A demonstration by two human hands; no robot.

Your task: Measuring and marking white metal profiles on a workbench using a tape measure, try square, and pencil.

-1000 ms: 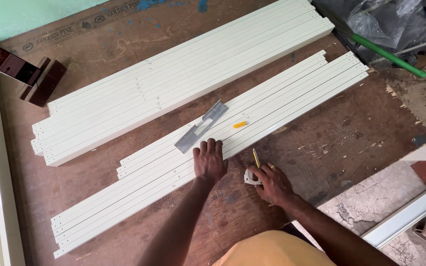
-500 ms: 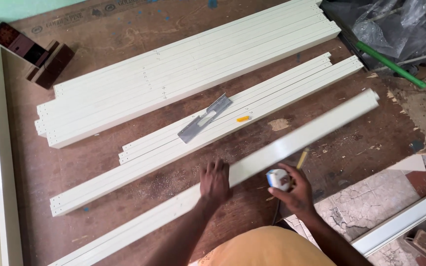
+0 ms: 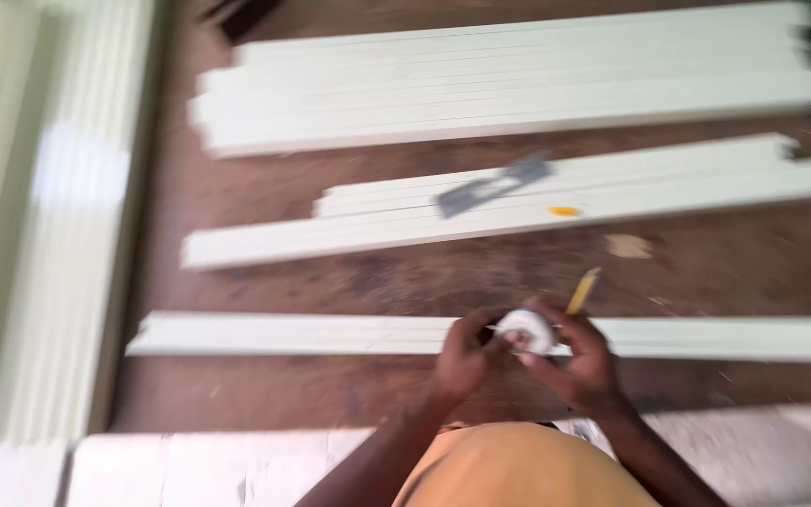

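White tape measure (image 3: pixel 525 330) gripped between left hand (image 3: pixel 466 355) and right hand (image 3: pixel 576 361), pencil (image 3: pixel 583 290) too, just above the near strip (image 3: pixel 330 334); a loose grip could drop it.

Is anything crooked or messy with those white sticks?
One white strip lies alone near the hands, apart from the two stacks. The middle stack has uneven, stepped ends, and a grey metal piece lies slanted across it. The picture is blurred, so no damage can be judged.
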